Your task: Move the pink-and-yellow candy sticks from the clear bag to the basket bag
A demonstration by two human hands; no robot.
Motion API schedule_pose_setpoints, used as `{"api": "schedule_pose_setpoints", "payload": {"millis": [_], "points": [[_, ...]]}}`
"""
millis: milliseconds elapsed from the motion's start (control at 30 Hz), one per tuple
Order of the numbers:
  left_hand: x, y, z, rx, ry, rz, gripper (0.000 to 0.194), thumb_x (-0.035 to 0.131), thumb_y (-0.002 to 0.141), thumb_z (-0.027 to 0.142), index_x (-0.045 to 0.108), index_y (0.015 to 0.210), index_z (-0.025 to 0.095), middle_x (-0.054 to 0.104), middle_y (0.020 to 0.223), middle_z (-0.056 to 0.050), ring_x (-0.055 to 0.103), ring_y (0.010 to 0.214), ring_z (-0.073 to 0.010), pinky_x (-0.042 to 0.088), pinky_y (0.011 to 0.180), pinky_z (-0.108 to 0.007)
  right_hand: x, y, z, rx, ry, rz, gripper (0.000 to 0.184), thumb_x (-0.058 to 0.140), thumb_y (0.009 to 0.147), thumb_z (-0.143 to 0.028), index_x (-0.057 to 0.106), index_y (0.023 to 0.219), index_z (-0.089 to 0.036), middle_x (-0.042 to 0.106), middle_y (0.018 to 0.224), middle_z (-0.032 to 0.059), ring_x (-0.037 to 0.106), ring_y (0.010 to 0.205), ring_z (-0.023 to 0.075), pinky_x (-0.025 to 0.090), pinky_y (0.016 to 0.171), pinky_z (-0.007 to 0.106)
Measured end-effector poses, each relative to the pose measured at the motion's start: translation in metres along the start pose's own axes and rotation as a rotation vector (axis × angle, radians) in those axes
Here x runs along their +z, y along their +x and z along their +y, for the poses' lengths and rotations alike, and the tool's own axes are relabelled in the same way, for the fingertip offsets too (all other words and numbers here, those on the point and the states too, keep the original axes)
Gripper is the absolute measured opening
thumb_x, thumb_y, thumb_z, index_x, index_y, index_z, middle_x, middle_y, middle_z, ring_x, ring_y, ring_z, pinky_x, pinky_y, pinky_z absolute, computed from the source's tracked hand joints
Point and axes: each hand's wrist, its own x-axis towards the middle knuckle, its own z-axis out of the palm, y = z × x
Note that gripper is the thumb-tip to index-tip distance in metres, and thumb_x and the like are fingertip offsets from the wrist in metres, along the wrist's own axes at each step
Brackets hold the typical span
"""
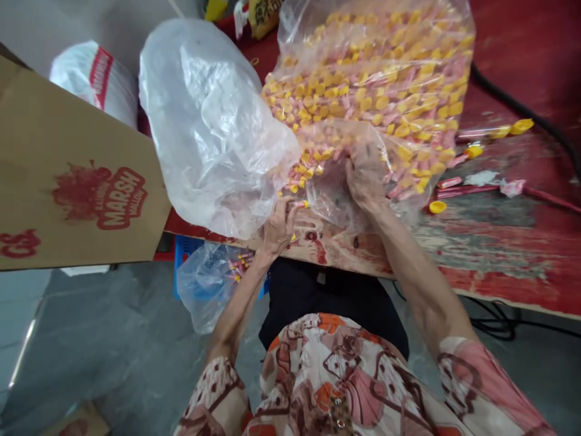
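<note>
A large clear plastic bag [363,91] full of small pink tubes with yellow caps lies on the red table, its mouth towards me. My right hand [368,172] is at that mouth, partly behind the film, with fingers curled; what they grip is hidden. Near the table's front edge, my left hand [278,225] pinches a small yellow-capped tube [300,204]. Loose tubes [299,175] spill from the bag just beyond it. Left of the hand, a big whitish plastic bag [204,121] bulges up, its contents not discernible.
A printed cardboard box [91,181] stands at the left, a white sack [97,79] behind it. Below the table edge is a blue crate [184,248] with a clear bag [209,284] holding tubes. Loose pieces and a black cable [521,109] lie on the right of the table [512,242].
</note>
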Motion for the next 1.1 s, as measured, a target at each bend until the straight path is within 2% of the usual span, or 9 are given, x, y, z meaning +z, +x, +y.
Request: {"api": "schedule_pose_setpoints", "payload": {"millis": [133, 200, 333, 500, 667, 800, 900, 1000, 1100], "points": [[0.0, -0.009, -0.001, 0.014, -0.08, -0.017, 0.027, 0.054, 0.125, 0.045, 0.068, 0.131, 0.023, 0.08, 0.119, -0.011, 0.082, 0.11, -0.0242, 0.066, 0.099, -0.036, 0.003, 0.012, -0.006, -0.037, 0.019, -0.025, 0.021, 0.051, 0.105, -0.017, 0.068, 0.115, -0.024, 0.071, 0.137, 0.0211, 0.066, 0.127, 0.0388, 0.056, 0.116, 0.061], [-0.004, -0.015, -0.001, -0.004, -0.106, 0.023, 0.029, 0.055, 0.125, 0.047, 0.069, 0.13, 0.022, 0.081, 0.119, -0.011, 0.081, 0.108, -0.0234, 0.066, 0.097, -0.035, 0.003, 0.006, -0.008, -0.068, 0.027, 0.014, 0.021, 0.051, 0.101, -0.017, 0.067, 0.112, -0.025, 0.072, 0.133, 0.0207, 0.066, 0.127, 0.0389, 0.055, 0.117, 0.062], [-0.007, -0.024, -0.002, -0.136, -0.072, 0.112, 0.027, 0.061, 0.123, 0.046, 0.069, 0.137, 0.024, 0.081, 0.128, -0.012, 0.081, 0.113, -0.0236, 0.066, 0.102, -0.037, 0.005, -0.021, -0.011, -0.111, 0.071, 0.112, 0.024, 0.056, 0.099, -0.021, 0.068, 0.119, -0.026, 0.074, 0.131, 0.0171, 0.067, 0.128, 0.038, 0.056, 0.117, 0.062], [0.003, -0.02, -0.011, -0.201, -0.105, 0.016, 0.016, 0.07, 0.12, 0.04, 0.069, 0.12, 0.024, 0.08, 0.119, -0.007, 0.08, 0.11, -0.0227, 0.064, 0.102, -0.038, 0.006, -0.044, -0.015, -0.081, 0.039, -0.022, 0.02, 0.054, 0.107, -0.026, 0.071, 0.116, -0.029, 0.073, 0.136, 0.019, 0.064, 0.133, 0.0434, 0.05, 0.119, 0.07], [0.002, -0.015, -0.009, -0.11, -0.082, 0.08, 0.029, 0.062, 0.124, 0.051, 0.067, 0.127, 0.023, 0.076, 0.12, -0.01, 0.074, 0.11, -0.0241, 0.063, 0.097, -0.042, 0.003, -0.042, -0.016, -0.059, 0.113, -0.045, 0.019, 0.052, 0.112, -0.028, 0.068, 0.121, -0.031, 0.076, 0.135, 0.0145, 0.065, 0.129, 0.0354, 0.051, 0.118, 0.059], [-0.001, -0.007, 0.004, -0.052, 0.079, -0.086, 0.025, 0.06, 0.123, 0.048, 0.071, 0.126, 0.025, 0.072, 0.129, -0.013, 0.07, 0.101, -0.0258, 0.06, 0.084, -0.039, 0.002, -0.04, -0.016, -0.035, 0.159, -0.047, 0.014, 0.054, 0.114, -0.04, 0.066, 0.118, -0.036, 0.077, 0.135, 0.0105, 0.064, 0.128, 0.0355, 0.05, 0.117, 0.058], [-0.003, 0.004, 0.014, -0.038, 0.091, -0.193, 0.022, 0.064, 0.12, 0.047, 0.07, 0.121, 0.025, 0.07, 0.137, -0.013, 0.073, 0.104, -0.0253, 0.06, 0.084, -0.035, -0.001, -0.042, -0.023, 0.003, 0.212, -0.031, 0.018, 0.052, 0.116, -0.046, 0.067, 0.115, -0.038, 0.077, 0.134, 0.0088, 0.063, 0.124, 0.0351, 0.049, 0.117, 0.059], [0.0, 0.012, 0.023, -0.029, 0.076, -0.131, 0.026, 0.064, 0.121, 0.052, 0.07, 0.122, 0.027, 0.069, 0.137, -0.011, 0.073, 0.115, -0.0258, 0.061, 0.091, -0.034, -0.006, -0.046, -0.032, 0.026, 0.329, 0.005, 0.022, 0.048, 0.12, -0.049, 0.068, 0.121, -0.04, 0.077, 0.139, 0.006, 0.062, 0.121, 0.0328, 0.049, 0.12, 0.058], [0.008, 0.014, 0.032, -0.017, 0.112, -0.065, 0.034, 0.058, 0.123, 0.057, 0.07, 0.116, 0.026, 0.069, 0.125, -0.011, 0.072, 0.106, -0.025, 0.061, 0.087, -0.035, -0.008, -0.049, -0.04, 0.025, 0.315, -0.027, 0.017, 0.051, 0.12, -0.048, 0.068, 0.118, -0.048, 0.077, 0.137, 0.0006, 0.061, 0.122, 0.032, 0.052, 0.118, 0.054]]}}
